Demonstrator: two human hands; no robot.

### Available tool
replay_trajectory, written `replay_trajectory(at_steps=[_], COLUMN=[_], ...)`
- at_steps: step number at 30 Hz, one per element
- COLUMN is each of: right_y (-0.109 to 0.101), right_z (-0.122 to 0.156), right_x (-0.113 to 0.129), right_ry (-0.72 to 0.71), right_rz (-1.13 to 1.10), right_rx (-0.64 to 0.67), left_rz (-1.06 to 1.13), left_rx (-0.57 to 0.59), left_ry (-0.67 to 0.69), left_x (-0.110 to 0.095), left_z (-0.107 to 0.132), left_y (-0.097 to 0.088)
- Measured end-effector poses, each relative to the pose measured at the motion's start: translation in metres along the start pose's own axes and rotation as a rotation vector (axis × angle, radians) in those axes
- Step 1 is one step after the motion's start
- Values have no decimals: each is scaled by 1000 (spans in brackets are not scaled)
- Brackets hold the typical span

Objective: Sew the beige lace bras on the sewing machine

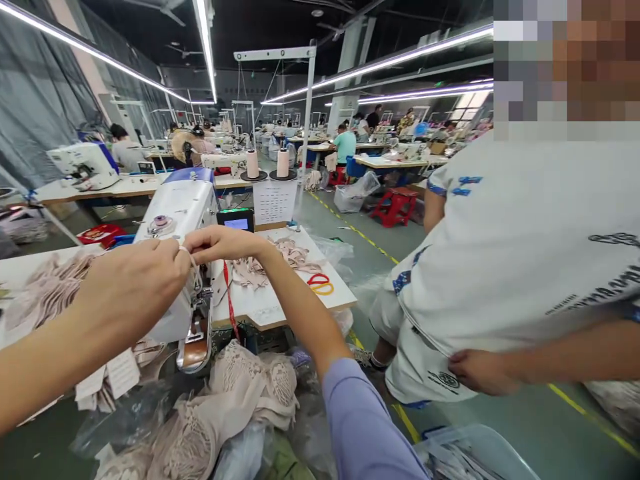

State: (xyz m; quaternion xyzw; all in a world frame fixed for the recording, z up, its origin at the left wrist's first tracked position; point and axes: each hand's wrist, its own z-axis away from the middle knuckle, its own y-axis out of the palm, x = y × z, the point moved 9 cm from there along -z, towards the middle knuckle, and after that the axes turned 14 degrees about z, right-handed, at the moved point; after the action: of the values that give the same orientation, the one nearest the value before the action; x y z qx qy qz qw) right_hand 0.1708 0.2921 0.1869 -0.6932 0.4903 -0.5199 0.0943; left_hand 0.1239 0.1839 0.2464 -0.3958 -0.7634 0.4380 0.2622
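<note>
My left hand (pixel 133 283) is closed, with its back towards me, in front of the white sewing machine (pixel 193 190). Its fingertips meet those of my right hand (pixel 220 243), pinched together just above the needle area. Between them shows a thin pale cord (pixel 183 249), perhaps thread or narrow elastic; the fingers hide most of it. Below my hands is the machine's metal and brown sewing bed (pixel 196 340). Beige lace bras (pixel 240 380) lie heaped beneath it. More beige fabric pieces (pixel 287 255) rest on the table to the right.
Red-and-yellow scissors (pixel 320 284) lie near the table's right edge. Two thread cones (pixel 283 163) stand behind the machine. Beige fabric (pixel 47 290) is stacked at left. Close on my right stands a person in a white shirt (pixel 525 253), beside a clear plastic bin (pixel 475 447).
</note>
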Motion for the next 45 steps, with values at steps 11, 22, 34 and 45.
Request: replay_trajectory(at_steps=[11,22,34,45], right_y=[0,47,48,39], right_z=[35,80,81,71], right_x=[16,1,-11,-1], right_ry=[121,230,277,245], right_rz=[98,-230,-228,-205], right_rx=[-232,-707,-765,-751], left_rz=[-385,132,217,-253], left_rx=[-3,-55,-41,84], left_ry=[38,-12,-51,-145], left_x=[-8,-18,-10,9], left_z=[31,114,120,23], left_y=[-1,32,34,-2])
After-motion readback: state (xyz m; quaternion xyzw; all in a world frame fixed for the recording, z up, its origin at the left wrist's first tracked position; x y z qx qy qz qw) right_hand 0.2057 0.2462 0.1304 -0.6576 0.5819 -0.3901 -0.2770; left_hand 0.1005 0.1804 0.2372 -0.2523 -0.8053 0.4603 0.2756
